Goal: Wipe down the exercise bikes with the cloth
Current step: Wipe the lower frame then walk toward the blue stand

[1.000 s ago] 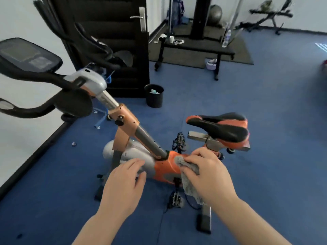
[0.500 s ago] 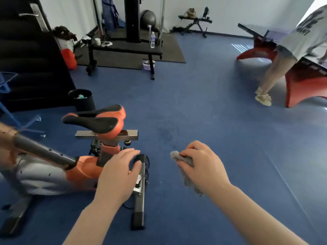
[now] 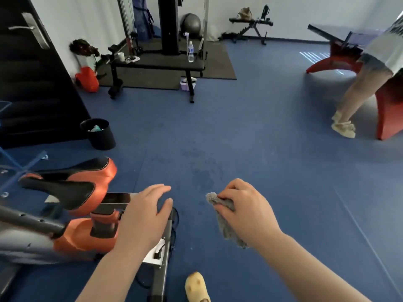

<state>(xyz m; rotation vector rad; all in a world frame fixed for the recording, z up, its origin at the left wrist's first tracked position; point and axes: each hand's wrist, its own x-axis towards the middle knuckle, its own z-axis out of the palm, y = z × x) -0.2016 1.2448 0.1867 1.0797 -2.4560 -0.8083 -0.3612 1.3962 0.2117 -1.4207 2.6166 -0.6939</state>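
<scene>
No legible text; cloth (image 3: 226, 219) in R hand (image 3: 246, 212)

The place was a small gym or fitness room. The blue floor (image 3: 250, 131) looked like soft sport matting. An orange exercise bike (image 3: 72, 214) stood at the left, and at the back wall a cable machine (image 3: 169, 25) stood on a black mat, with a flat bench (image 3: 157, 64), a grey exercise ball (image 3: 192, 22) and an adjustable bench (image 3: 250, 25). A table tennis table (image 3: 340, 38) was at the right.
</scene>
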